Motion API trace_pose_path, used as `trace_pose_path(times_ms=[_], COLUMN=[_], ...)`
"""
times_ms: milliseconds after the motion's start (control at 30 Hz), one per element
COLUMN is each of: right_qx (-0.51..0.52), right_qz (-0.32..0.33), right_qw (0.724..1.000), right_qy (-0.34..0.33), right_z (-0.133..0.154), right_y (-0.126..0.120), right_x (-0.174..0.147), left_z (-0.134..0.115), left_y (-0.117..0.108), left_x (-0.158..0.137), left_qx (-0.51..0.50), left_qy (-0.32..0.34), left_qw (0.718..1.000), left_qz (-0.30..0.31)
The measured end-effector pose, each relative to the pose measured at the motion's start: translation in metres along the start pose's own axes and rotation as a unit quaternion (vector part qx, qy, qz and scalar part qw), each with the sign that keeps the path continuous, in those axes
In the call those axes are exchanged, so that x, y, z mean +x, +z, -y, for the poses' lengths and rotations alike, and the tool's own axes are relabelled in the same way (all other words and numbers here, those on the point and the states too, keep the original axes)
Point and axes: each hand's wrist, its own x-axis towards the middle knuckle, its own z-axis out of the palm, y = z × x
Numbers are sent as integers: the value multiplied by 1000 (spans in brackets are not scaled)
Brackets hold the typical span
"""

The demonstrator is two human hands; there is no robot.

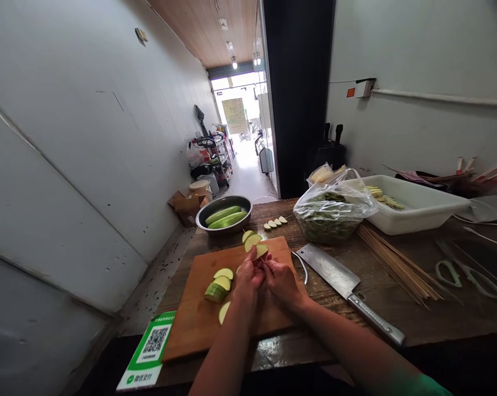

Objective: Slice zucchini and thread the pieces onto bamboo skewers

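Note:
Above the wooden cutting board [202, 269], my left hand [249, 275] is closed on a half-round green-skinned zucchini slice [260, 252]. More slices [252, 241] line up beyond it, seemingly on one skewer. My right hand [282, 283] pinches the thin skewer's near end, close against the left fingers; most of the stick is hidden. To the left of my hands, a small stack of cut slices [217, 291] rests on the board. A single slice [224, 312] lies partly behind my left forearm. Farther back on the table is a finished-looking row of small skewered slices [275, 223].
A metal bowl [201, 221] with whole green zucchini stands behind the board. Right of it are a bag of greens [331, 214], a white tub [421, 212], a cleaver [331, 269], loose bamboo skewers [397, 264] and scissors [471, 278]. A green QR-code card [149, 349] lies front left.

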Motion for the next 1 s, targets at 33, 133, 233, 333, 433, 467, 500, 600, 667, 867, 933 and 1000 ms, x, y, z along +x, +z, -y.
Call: trace_pose_path(times_ms=[33,133,233,333,433,467,500,600,667,867,933,1000], right_qx=[1,4,13,33,46,48,49,55,59,76,69,56], right_qz=[-2,-8,-13,-14,-14,-15,-16,-22,-30,-29,-25,-16], right_qw=[1000,1000,1000,999,999,999,999,998,997,996,997,998], right_qy=[-1,0,7,10,13,14,15,19,25,29,22,3], right_z=[0,0,-1,0,2,2,3,3,3,2,2,3], right_y=[0,0,1,0,-1,-1,-1,-2,-2,-5,-5,-6], right_x=[0,1,0,0,1,1,1,3,5,8,7,5], left_z=[0,0,0,-1,-2,-2,-2,-1,1,1,-4,-13], left_y=[1,5,9,13,15,16,16,16,16,16,16,15], left_x=[-1,-5,-7,-10,-13,-13,-13,-12,-11,-11,-12,-12], left_qx=[-1,-3,10,24,34,38,42,51,63,87,89,111], left_qy=[-1,-1,-7,-10,-9,-11,-11,-2,-1,0,24,51], left_qw=[1000,1000,1000,1000,999,999,999,999,998,996,995,992], left_qz=[2,6,2,0,-5,-5,-5,-3,2,21,35,38])
